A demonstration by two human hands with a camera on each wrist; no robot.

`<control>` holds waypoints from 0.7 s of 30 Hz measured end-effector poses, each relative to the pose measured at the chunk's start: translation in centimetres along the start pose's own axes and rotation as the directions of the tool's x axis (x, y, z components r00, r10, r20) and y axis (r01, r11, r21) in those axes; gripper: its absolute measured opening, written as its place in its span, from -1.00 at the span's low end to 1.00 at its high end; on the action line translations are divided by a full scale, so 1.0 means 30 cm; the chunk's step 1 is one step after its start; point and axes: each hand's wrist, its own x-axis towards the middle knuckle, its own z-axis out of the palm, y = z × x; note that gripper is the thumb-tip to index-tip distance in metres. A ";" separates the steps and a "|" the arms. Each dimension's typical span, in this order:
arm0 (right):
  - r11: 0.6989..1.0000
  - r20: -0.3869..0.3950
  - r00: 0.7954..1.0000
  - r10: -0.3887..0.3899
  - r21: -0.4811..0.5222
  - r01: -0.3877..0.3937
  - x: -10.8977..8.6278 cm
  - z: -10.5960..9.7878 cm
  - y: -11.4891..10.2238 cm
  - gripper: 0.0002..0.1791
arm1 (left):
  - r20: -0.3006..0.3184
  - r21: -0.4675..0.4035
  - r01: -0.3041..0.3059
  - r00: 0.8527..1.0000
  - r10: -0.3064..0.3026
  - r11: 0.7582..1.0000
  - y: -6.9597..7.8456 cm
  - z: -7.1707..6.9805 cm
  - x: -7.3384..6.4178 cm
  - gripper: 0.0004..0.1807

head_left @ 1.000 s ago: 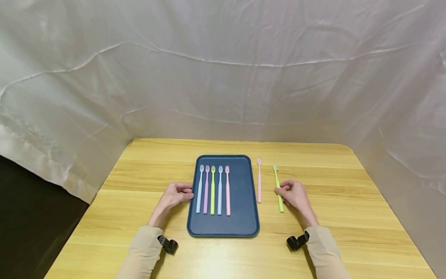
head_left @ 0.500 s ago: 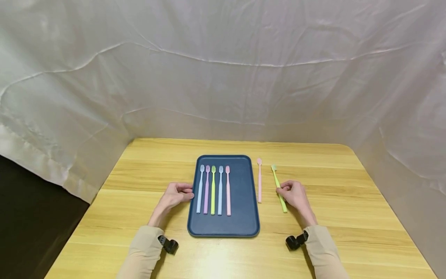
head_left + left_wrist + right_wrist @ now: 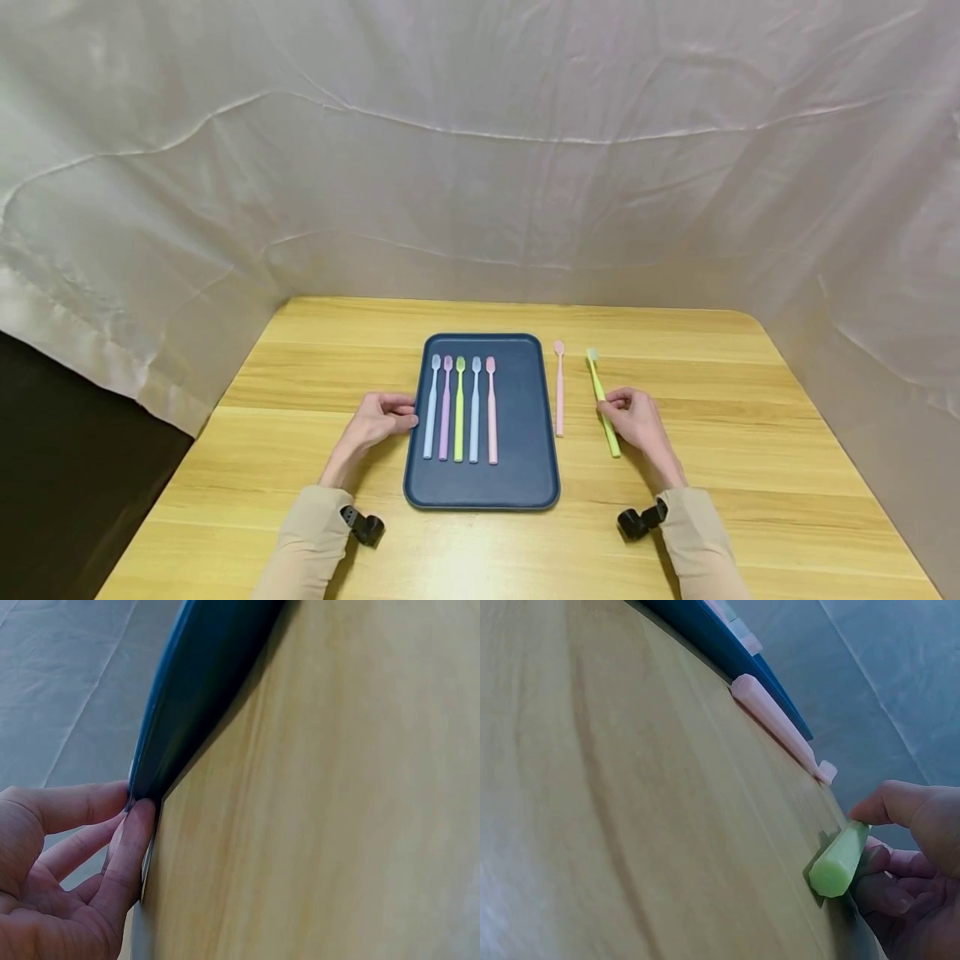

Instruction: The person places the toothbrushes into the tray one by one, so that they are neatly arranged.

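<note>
In the head view my right hand (image 3: pixel 636 417) pinches a yellow-green toothbrush (image 3: pixel 608 429) at mid-handle, to the right of the tray. The toothbrush slants, its bristle head away from me. In the right wrist view the blunt handle end (image 3: pixel 835 871) sits close over the wood. My left hand (image 3: pixel 377 418) grips the left rim of the dark blue tray (image 3: pixel 525 483) between thumb and fingers, as the left wrist view shows at the tray's wall (image 3: pixel 199 697). A pink toothbrush (image 3: pixel 559 392) lies on the table between the tray and my right hand.
On the tray several toothbrushes lie side by side: light blue (image 3: pixel 430 425), purple (image 3: pixel 444 425), yellow-green (image 3: pixel 459 425), light blue (image 3: pixel 474 425) and pink (image 3: pixel 492 425). The wooden table (image 3: pixel 750 467) meets a grey cloth backdrop (image 3: pixel 480 208) behind and at the sides.
The handle end of the held yellow-green toothbrush has swung right, so it slants more, and its bristle head sits slightly farther from me. The left hand stays at the tray's rim.
</note>
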 end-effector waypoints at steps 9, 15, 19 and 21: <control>0.979 0.054 0.998 0.041 0.198 -0.051 -0.003 -0.007 -0.007 -0.65 | 0.005 0.009 -0.006 1.000 0.006 1.000 -0.003 -0.002 0.004 -0.53; 0.904 0.163 0.983 0.084 0.402 -0.144 -0.002 -0.019 -0.017 -0.54 | 0.006 0.000 -0.013 1.000 0.013 1.000 -0.008 -0.006 0.006 -0.54; 0.871 0.197 0.979 0.058 0.468 -0.146 -0.010 -0.019 -0.017 -0.50 | 0.021 -0.018 -0.066 0.998 0.066 0.998 -0.009 -0.009 -0.001 -0.55; 0.855 0.205 0.978 0.043 0.499 -0.142 -0.015 -0.019 -0.021 -0.49 | 0.024 -0.027 -0.080 0.996 0.080 0.996 -0.008 -0.010 -0.003 -0.56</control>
